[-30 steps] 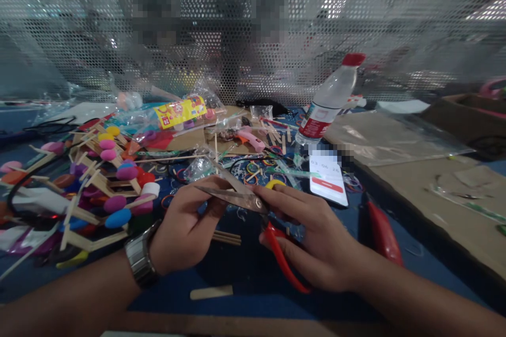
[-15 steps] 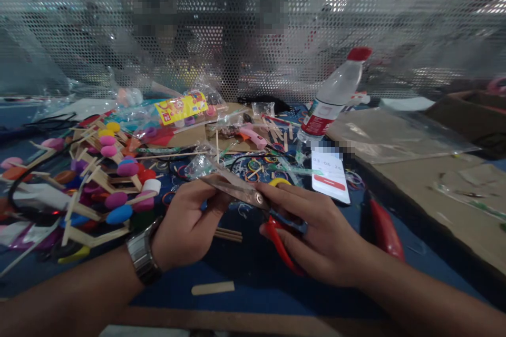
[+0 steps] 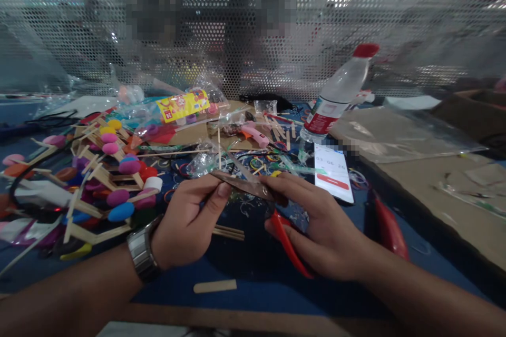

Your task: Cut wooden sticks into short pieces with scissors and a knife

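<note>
A pair of scissors (image 3: 290,247) with a red handle sits in my right hand (image 3: 328,231), whose fingers wrap around the grips. Its two metal blades point left and stand apart. My left hand (image 3: 185,226), with a metal watch (image 3: 143,253) on the wrist, is closed in a pinch near the tip of the lower blade. Whatever its fingertips hold is hidden or too small to name. Below the hands, a short piece of craft stick (image 3: 215,286) lies on the blue table. Several thin sticks (image 3: 229,232) lie just behind my left hand.
At left is a pile of wooden-stick pieces with coloured pompom-like discs (image 3: 120,211). A water bottle (image 3: 324,116) and a lit phone (image 3: 332,171) are at right, by a red object (image 3: 391,226). A pink glue gun (image 3: 255,134) and a perforated metal screen (image 3: 237,58) are behind.
My left thumb has come up to the blade tip, against the forefinger. The scissors' red handle has swung slightly down and right with my right hand. The view has shifted a little.
</note>
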